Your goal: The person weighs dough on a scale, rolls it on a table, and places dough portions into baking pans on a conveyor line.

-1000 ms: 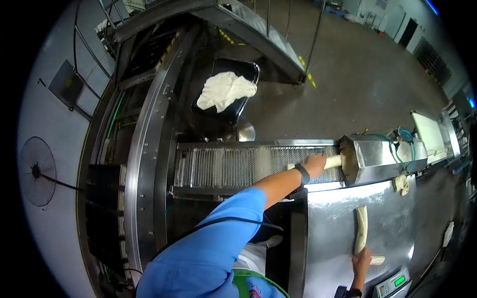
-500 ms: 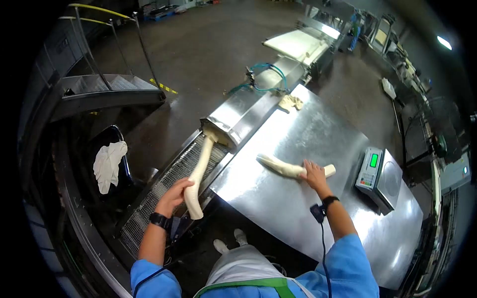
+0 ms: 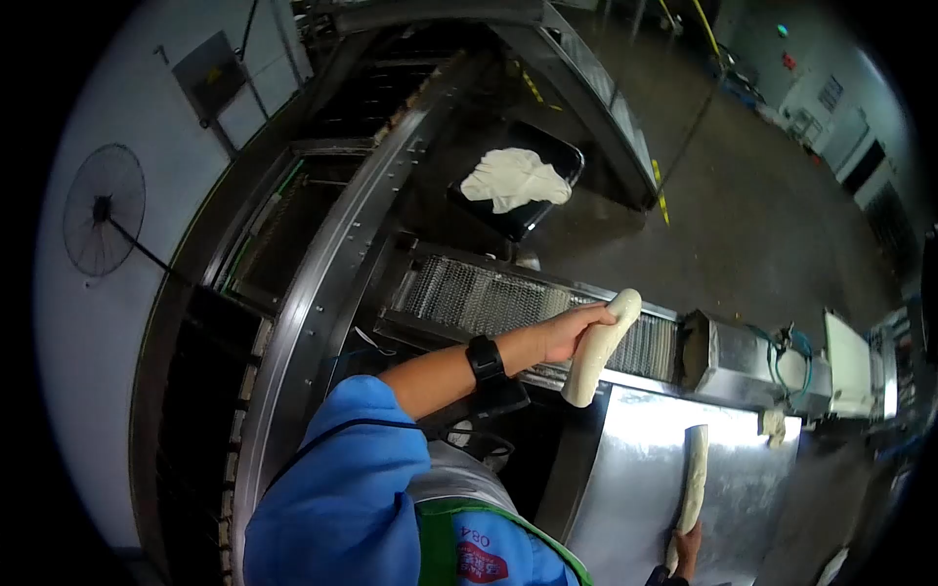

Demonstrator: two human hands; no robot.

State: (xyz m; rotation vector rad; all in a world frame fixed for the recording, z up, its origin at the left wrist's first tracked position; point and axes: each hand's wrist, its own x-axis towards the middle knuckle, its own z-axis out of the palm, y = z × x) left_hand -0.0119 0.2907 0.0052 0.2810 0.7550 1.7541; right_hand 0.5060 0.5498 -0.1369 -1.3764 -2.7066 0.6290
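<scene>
My left hand [image 3: 576,330] is closed around a thick pale dough log [image 3: 591,361]. The log is held tilted above the mesh conveyor [image 3: 469,293], with both ends free. On the steel table [image 3: 625,488] lies a second dough log [image 3: 696,479], long and smooth. My right hand [image 3: 688,545] is wrapped round its near end, low in the view, and some of the fingers are hidden. A dark watch-like band [image 3: 485,361] sits on my left wrist.
A black tub [image 3: 575,161] holding a spread of pale dough or cloth [image 3: 518,181] stands beyond the conveyor. A metal housing [image 3: 738,356] covers the conveyor's right end. A crumpled cream-coloured piece [image 3: 772,426] lies at the table's far edge. Stairs [image 3: 596,88] rise behind.
My view has swung left. The dough log in my left hand, which reached to the housing's outlet before, is now separate and lifted away. My right hand stays on the other log.
</scene>
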